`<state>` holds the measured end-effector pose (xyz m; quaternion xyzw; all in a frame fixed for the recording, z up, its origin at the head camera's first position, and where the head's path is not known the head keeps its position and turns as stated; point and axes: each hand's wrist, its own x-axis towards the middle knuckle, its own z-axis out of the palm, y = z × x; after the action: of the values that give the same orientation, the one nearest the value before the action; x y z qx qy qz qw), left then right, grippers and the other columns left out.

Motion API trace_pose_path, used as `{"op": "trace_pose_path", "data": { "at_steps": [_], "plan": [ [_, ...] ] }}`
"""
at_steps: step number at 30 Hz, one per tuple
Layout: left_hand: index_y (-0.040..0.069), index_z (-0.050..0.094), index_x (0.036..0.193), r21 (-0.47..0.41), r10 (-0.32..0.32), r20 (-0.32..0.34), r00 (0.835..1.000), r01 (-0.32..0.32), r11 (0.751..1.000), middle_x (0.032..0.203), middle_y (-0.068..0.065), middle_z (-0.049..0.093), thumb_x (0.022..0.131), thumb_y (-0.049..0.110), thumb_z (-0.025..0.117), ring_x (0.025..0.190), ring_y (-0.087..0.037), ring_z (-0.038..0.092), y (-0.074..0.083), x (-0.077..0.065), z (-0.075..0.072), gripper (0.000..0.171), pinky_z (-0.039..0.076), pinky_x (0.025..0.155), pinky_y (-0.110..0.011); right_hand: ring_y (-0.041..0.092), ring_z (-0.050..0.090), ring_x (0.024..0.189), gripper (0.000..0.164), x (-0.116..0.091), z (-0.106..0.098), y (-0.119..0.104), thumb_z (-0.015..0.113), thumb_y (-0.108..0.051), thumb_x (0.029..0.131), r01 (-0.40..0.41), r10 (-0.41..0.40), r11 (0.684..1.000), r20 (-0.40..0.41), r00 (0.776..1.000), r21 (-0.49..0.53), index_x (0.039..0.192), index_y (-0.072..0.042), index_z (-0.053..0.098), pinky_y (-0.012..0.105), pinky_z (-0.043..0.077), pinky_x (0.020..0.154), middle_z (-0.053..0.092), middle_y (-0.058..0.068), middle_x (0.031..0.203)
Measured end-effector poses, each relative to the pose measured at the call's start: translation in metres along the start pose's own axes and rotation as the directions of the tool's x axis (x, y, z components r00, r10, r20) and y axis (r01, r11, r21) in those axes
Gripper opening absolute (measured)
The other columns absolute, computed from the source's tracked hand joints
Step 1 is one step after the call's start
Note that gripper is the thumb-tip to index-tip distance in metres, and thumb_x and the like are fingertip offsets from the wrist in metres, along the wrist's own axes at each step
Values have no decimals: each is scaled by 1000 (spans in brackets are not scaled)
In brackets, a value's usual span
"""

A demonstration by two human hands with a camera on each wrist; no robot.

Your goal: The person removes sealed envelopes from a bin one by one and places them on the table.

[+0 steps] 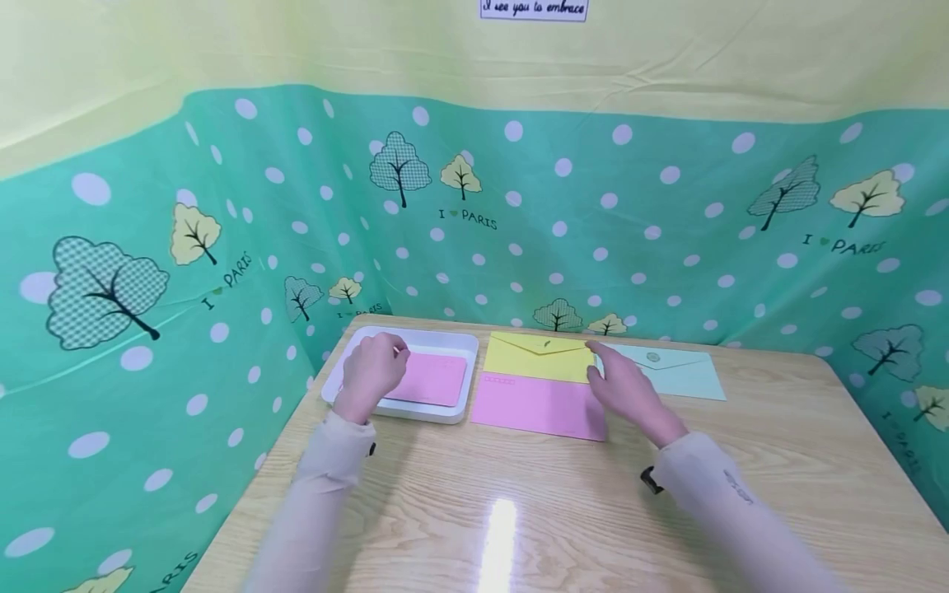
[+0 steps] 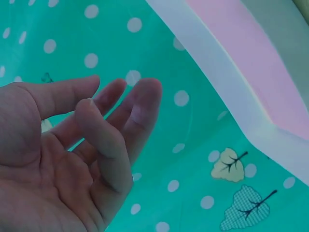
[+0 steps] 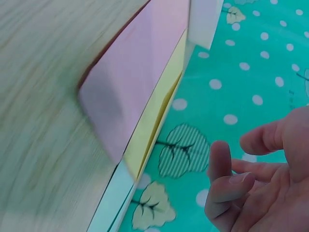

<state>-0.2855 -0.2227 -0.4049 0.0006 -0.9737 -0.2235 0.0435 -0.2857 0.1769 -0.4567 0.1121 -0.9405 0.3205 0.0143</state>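
My left hand [image 1: 373,368] hovers over the left part of a white tray [image 1: 465,394], its fingers loosely bent. Nothing lies between those fingers [image 2: 113,150] in the left wrist view. Inside the tray is a flat pink envelope [image 1: 432,379]. Over the right edge of a yellow envelope [image 1: 507,356] is my right hand [image 1: 630,391], which holds nothing; its thumb and fingers [image 3: 227,186] are apart in the right wrist view. A second pink envelope [image 1: 539,405] lies on the table, overlapping the yellow one's lower part.
A mint-green envelope [image 1: 685,375] with a round seal lies to the right, partly behind my right hand. Wood-grain table [image 1: 563,511] extends toward me. Green dotted cloth [image 1: 519,247] hangs along the back and sides of the table.
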Motion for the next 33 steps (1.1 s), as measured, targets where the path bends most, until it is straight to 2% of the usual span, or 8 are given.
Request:
{"op": "trace_pose_path", "data": {
  "at_steps": [11,14,16,17,22,26,29,33],
  "plan": [
    [-1,73,125,51,-46,78,996,42,998,120,-21,70,104,10,57,89,-32,63,-14,26,-13,28,53,64,-39,18,46,52,55,19,18,-32,50,-12,106,40,-40,999,1,999,35,159,-2,41,39,48,57,50,21,156],
    [-2,70,129,30,-81,111,990,78,996,128,-22,65,99,1,53,87,-32,64,-18,32,-16,35,53,62,-38,25,59,68,54,23,21,-40,50,-12,106,57,-57,998,-3,998,27,158,-3,42,41,52,67,50,20,156],
    [-3,68,132,5,-102,137,985,102,995,129,-23,63,96,-2,51,82,-31,64,-22,36,-18,40,53,60,-38,30,65,88,54,25,23,-45,49,-13,106,56,-56,998,-2,998,28,159,-3,42,44,53,77,49,19,157],
    [-3,67,133,0,-107,153,982,108,994,129,-24,63,95,-3,51,79,-31,65,-24,38,-19,41,53,60,-38,32,66,102,53,26,24,-47,48,-13,107,51,-51,998,-4,999,29,159,-3,42,46,54,84,49,18,157],
    [-4,62,138,-10,-151,231,961,157,988,131,-24,63,100,1,52,80,-32,66,-32,50,-20,40,55,63,-39,40,56,132,54,29,30,-62,46,-15,108,25,-25,997,10,1000,70,160,-3,40,55,50,101,47,17,160],
    [-4,61,138,-3,-178,275,945,186,982,135,-23,61,102,4,51,94,-37,67,-37,58,-20,37,58,67,-40,37,52,138,54,35,35,-74,46,-17,108,35,-37,995,20,999,89,160,-4,40,54,47,106,47,17,159],
    [-5,62,134,-3,-191,289,938,200,980,132,-23,61,102,5,52,100,-39,66,-43,62,-19,34,58,68,-40,35,57,128,54,40,39,-82,45,-17,108,28,-33,991,34,999,128,160,-5,40,52,47,103,47,17,159],
    [-5,62,118,9,-223,287,931,231,973,113,-21,63,102,3,50,86,-34,64,-50,64,-17,22,56,63,-37,36,59,120,55,46,45,-91,44,-17,108,20,-34,980,66,997,199,161,-3,37,50,48,98,46,18,159]
  ]
}}
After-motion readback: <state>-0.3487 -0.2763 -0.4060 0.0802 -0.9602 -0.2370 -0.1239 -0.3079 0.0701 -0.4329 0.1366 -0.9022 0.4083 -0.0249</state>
